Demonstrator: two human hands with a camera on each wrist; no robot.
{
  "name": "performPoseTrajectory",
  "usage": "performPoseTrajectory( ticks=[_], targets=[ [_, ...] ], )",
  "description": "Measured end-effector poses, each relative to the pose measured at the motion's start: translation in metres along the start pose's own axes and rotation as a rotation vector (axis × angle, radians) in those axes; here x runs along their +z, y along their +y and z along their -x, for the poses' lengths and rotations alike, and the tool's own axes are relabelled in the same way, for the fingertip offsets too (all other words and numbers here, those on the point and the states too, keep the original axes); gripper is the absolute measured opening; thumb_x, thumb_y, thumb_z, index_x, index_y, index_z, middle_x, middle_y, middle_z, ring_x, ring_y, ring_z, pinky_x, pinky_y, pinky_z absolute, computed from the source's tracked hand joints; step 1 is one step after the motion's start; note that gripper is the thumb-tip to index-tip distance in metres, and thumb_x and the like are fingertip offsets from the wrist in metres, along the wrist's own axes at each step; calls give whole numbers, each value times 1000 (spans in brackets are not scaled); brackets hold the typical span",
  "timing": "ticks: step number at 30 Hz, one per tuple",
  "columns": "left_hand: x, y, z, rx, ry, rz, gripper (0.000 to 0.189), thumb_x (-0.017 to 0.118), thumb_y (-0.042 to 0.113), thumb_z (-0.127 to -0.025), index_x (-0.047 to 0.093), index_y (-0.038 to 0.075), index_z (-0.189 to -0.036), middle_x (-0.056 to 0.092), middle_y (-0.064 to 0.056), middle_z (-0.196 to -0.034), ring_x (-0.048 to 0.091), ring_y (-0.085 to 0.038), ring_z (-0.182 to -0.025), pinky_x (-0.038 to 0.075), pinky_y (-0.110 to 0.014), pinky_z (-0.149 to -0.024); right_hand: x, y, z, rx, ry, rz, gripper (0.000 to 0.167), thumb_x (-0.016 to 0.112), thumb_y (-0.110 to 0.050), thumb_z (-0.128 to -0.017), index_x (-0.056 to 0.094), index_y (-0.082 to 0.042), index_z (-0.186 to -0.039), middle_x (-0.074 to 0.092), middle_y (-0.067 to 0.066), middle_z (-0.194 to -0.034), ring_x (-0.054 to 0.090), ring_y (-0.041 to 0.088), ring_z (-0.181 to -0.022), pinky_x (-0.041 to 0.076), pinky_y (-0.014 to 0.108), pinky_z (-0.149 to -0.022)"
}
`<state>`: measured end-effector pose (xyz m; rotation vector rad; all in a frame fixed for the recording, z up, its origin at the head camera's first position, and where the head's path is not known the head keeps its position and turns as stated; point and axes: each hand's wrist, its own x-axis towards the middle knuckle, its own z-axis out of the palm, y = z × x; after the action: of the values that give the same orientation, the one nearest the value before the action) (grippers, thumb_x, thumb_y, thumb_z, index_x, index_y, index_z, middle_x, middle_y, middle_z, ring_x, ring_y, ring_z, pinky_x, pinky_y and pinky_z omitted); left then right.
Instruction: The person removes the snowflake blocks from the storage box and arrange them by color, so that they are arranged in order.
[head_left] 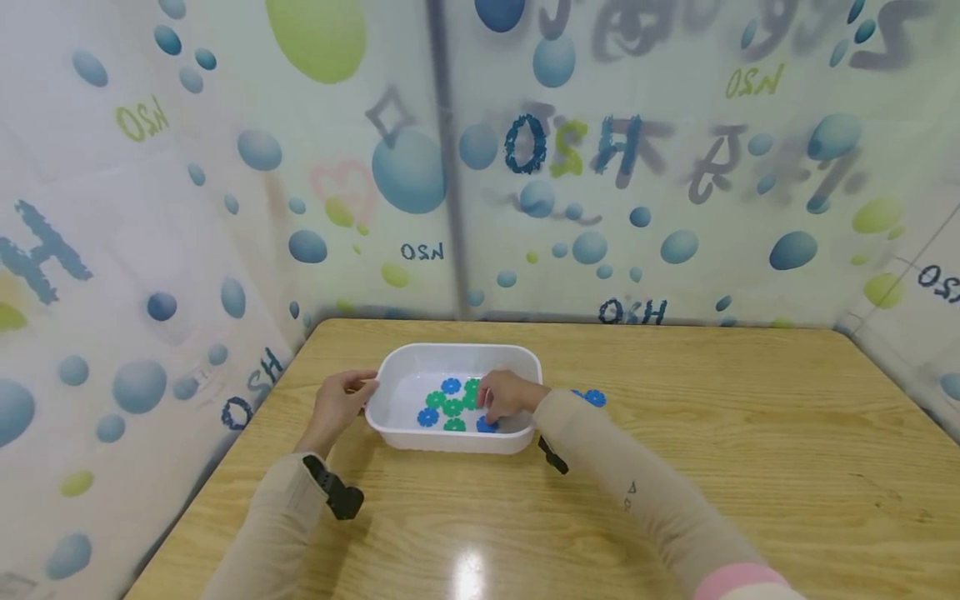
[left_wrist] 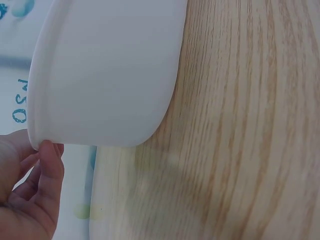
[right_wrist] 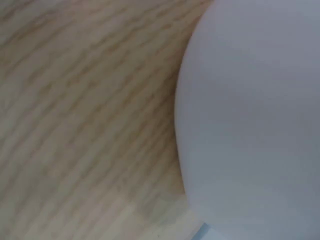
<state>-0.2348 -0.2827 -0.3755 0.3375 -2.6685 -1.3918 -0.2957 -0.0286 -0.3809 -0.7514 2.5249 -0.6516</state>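
A white plastic basin [head_left: 461, 442] stands on the wooden table, with several green and blue flower-shaped plastic pieces lying on its floor. My left hand [head_left: 341, 406] pinches the basin's left rim; the left wrist view has the thumb and fingers [left_wrist: 50, 160] on either side of that edge. Over the right rim reaches my right hand [head_left: 510, 393], its bent fingers down among the pieces. Right at its fingertips are a blue flower piece [head_left: 486, 425] and a green flower piece [head_left: 472, 388]; I cannot tell whether it pinches one. The right wrist view holds only the basin's outer wall [right_wrist: 250, 120] and tabletop.
Outside the basin, behind the right forearm, blue flower pieces [head_left: 595, 398] lie on the table [head_left: 750, 433]. A patterned curtain [head_left: 570, 208] hangs behind the far edge, and another stretch borders the left side. Both wrists wear black straps with small devices [head_left: 345, 500].
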Motion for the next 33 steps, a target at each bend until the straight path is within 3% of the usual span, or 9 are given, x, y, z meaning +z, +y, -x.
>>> performPoseTrajectory(
  ticks=[9,16,27,33],
  targets=[
    [1,1,0,6,4,-9,31,54,11,-89,55,-1,-116,58,-19,-95,55,-18,-72,51,-23,-57,2,3,-2,-18,-10,-194,17,71,-8,-74,63,-7,-89,58,0,-79,51,13,-75,44,23,-71],
    [0,2,1,12,5,-11,31,54,11,-88,55,-2,-116,58,-18,-94,55,-18,-72,50,-23,-57,3,2,0,-37,-108,-131,23,70,-4,-72,66,-13,-93,56,-2,-83,47,13,-79,41,24,-73],
    [0,0,2,-5,7,-14,31,54,13,-88,55,0,-117,57,-17,-95,55,-17,-74,50,-23,-58,5,3,1,-160,-130,-22,21,71,-1,-71,67,-11,-89,57,-4,-82,50,10,-79,44,22,-73],
    [-1,1,2,-5,3,-12,32,54,13,-88,55,0,-117,57,-16,-94,55,-18,-74,51,-24,-59,3,1,1,-113,-128,-48,18,71,-2,-72,62,-11,-86,57,-4,-81,50,10,-78,43,22,-72]
  ],
)
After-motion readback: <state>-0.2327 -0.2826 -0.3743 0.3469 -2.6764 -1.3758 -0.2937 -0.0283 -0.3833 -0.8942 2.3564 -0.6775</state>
